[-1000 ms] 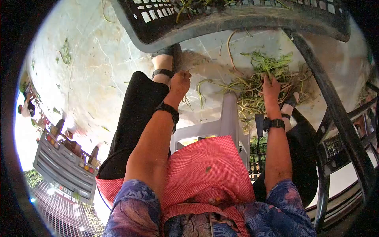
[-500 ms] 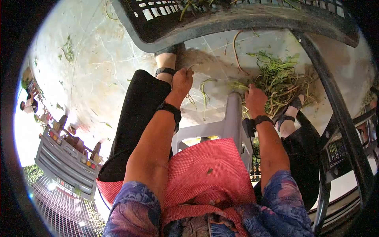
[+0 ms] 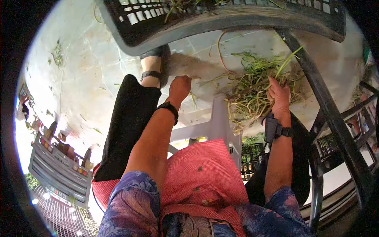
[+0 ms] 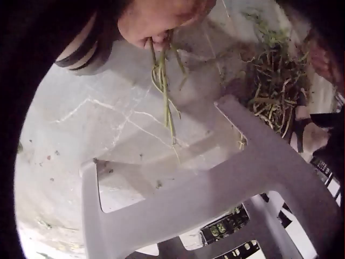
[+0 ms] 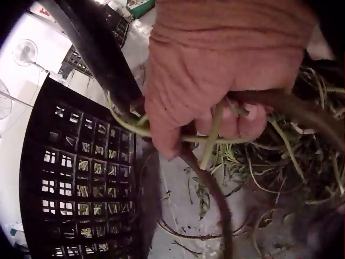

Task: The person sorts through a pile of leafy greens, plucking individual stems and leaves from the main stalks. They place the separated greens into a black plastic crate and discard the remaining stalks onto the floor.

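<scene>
My left hand [image 3: 180, 89] pinches a few thin green stems [image 4: 165, 97], which hang down from its fingertips in the left wrist view. To the right, my right hand [image 3: 279, 96] holds stalks over a heap of green stems and leaves [image 3: 252, 102] on the floor. In the right wrist view its thumb and curled fingers grip a pale green stem [image 5: 215, 140] together with a long brown stalk [image 5: 215, 191]. One bright green stalk [image 3: 288, 62] sticks up past those fingers in the head view.
A black plastic crate [image 3: 221, 24] stands at the far side on a dark frame [image 3: 327, 98], with stems inside. A grey plastic stool [image 4: 178, 189] is between my legs. Another black crate [image 3: 252, 152] sits low behind it. Leaf scraps [image 3: 58, 53] lie on the floor at left.
My right hand went from the heap leftward toward my left hand, then back right over the heap, where it now grips stalks. My left hand stayed nearly in place.
</scene>
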Tool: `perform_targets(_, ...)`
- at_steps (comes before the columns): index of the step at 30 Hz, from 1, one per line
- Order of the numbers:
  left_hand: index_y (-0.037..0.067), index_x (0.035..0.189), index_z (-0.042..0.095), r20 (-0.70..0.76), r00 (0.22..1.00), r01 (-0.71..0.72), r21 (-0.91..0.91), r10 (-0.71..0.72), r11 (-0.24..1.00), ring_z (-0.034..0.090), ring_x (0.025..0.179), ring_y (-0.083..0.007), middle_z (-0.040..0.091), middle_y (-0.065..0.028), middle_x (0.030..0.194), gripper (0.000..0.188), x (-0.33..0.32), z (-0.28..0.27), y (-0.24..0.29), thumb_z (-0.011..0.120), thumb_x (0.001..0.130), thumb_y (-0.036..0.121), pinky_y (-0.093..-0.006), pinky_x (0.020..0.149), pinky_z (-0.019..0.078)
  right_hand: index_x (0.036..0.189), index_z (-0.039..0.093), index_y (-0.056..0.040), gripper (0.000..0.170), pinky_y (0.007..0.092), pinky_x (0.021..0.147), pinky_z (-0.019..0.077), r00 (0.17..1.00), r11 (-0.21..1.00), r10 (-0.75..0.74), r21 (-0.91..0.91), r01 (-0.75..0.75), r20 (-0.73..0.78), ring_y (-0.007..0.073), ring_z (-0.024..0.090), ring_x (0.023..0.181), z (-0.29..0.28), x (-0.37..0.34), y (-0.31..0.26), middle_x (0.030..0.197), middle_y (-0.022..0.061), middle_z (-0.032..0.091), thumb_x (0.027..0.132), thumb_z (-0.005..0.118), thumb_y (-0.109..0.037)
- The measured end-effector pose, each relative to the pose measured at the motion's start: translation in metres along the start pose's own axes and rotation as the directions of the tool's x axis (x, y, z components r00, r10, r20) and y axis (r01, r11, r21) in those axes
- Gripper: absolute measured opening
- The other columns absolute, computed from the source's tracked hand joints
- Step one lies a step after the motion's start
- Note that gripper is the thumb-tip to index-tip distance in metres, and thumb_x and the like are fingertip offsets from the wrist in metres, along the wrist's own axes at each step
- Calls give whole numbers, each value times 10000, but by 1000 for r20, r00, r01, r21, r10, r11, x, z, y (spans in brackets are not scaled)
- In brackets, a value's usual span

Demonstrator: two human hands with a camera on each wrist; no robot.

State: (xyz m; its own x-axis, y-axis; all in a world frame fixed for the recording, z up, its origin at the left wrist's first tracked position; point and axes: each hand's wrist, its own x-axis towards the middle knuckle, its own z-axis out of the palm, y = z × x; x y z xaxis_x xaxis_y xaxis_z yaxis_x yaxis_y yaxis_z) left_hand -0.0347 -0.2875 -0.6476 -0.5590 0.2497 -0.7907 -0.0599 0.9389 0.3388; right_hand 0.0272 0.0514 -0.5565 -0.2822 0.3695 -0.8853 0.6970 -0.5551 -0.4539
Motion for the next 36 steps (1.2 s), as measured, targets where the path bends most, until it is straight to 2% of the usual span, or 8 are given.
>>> perform_targets(2, 1, 891, 638, 84, 991, -100, -7, 100, 995, 576, 868, -381, 626, -230, 862, 279, 5, 7, 10, 512, 851, 247, -431, 789, 469, 886, 582, -93, 155, 228, 438, 252, 1000, 1000, 30, -3, -30, 0, 55, 338, 491, -7, 5, -3, 618, -68, 372, 803, 675, -185)
perform_targets(5, 3, 968, 647, 283, 945, 101, 216, -161, 971, 505, 1034, -330, 568, -164, 1048, 297, 11, 17, 35, 516, 858, 247, -403, 843, 476, 878, 580, -89, 169, 235, 436, 253, 997, 999, 13, 49, -17, 75, 60, 347, 483, -12, 10, -3, 609, -68, 383, 788, 691, -179)
perform_targets(13, -7, 1000, 572, 156, 988, -55, 231, 19, 971, 559, 900, -375, 556, -210, 954, 291, 0, 6, 33, 575, 827, 227, -421, 758, 499, 918, 584, -19, 313, 282, 477, 356, 999, 977, 41, -211, -34, 31, 104, 472, 545, -10, 15, -5, 631, -4, 516, 754, 724, -246)
perform_targets(15, -8, 997, 583, 144, 990, -36, 197, 8, 980, 567, 926, -332, 574, -180, 956, 308, 1, 5, 29, 600, 831, 251, -380, 733, 512, 976, 602, 23, 396, 350, 592, 451, 997, 760, -62, -649, 23, -37, 190, 568, 644, -9, 15, 2, 710, 68, 614, 746, 711, -280)
perform_targets(19, -14, 886, 579, -82, 984, -150, 75, 156, 986, 586, 776, -372, 586, -192, 783, 315, 17, 4, 19, 663, 776, 269, -426, 654, 479, 1007, 621, 14, 420, 394, 696, 476, 979, 387, -70, -899, 205, 193, 284, 625, 762, -18, 12, 9, 857, 156, 654, 722, 692, -286)
perform_targets(23, -9, 699, 586, -127, 962, -244, 11, 243, 970, 582, 719, -382, 587, -206, 742, 282, 23, -11, 29, 693, 733, 250, -450, 597, 446, 995, 618, 7, 406, 440, 703, 470, 974, 415, -169, -885, 212, 154, 367, 612, 800, -24, 6, 26, 867, 204, 638, 731, 671, -297)
perform_targets(28, -4, 664, 597, -13, 998, -56, -269, 54, 962, 594, 759, -336, 614, -214, 816, 321, 8, -42, 62, 671, 754, 295, -443, 639, 455, 987, 616, -7, 390, 461, 654, 468, 928, 38, -306, -971, 237, 214, 419, 566, 743, -84, 3, 88, 828, 233, 612, 766, 644, -327)
perform_targets(36, 21, 826, 659, 160, 923, -364, 77, 349, 928, 616, 782, -361, 643, -183, 836, 357, 4, -83, 119, 659, 751, 370, -434, 696, 487, 1133, 582, -46, 385, 458, 616, 475, 929, 578, -235, -810, -102, -285, 341, 587, 712, -30, -68, 26, 780, 161, 611, 850, 586, -306)
